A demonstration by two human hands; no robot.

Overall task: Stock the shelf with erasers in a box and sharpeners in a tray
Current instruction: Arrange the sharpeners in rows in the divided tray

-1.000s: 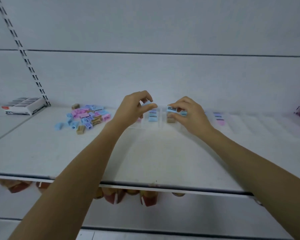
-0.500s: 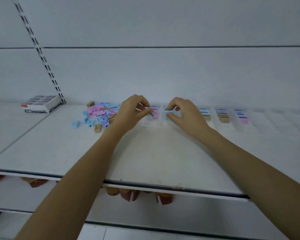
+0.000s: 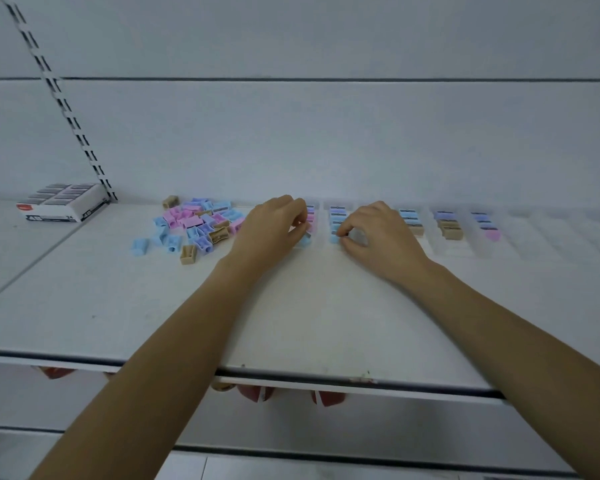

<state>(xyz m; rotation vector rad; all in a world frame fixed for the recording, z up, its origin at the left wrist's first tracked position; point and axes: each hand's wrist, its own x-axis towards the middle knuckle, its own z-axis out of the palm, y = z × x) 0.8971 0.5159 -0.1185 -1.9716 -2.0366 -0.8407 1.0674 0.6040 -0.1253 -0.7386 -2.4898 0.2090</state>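
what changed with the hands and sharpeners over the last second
Both hands lowered to the near end of the tray. The left hand pinches a blue sharpener in one column; the right hand pinches a second blue sharpener in the next. Loose pile and eraser box unchanged.

slotted upright [image 3: 66,109]: back-left, meets shelf [image 3: 291,323] rear edge | white back panel [image 3: 326,140]: one horizontal seam | red-brown packets [image 3: 257,393]: under shelf's front edge, mostly hidden

a white shelf [image 3: 291,323] is carrying an eraser box [image 3: 63,204] sitting at its back edge far left, loose sharpeners [image 3: 196,225] lying heaped near the back edge left of centre, and a clear tray [image 3: 534,237] stretching rightward along the back edge.
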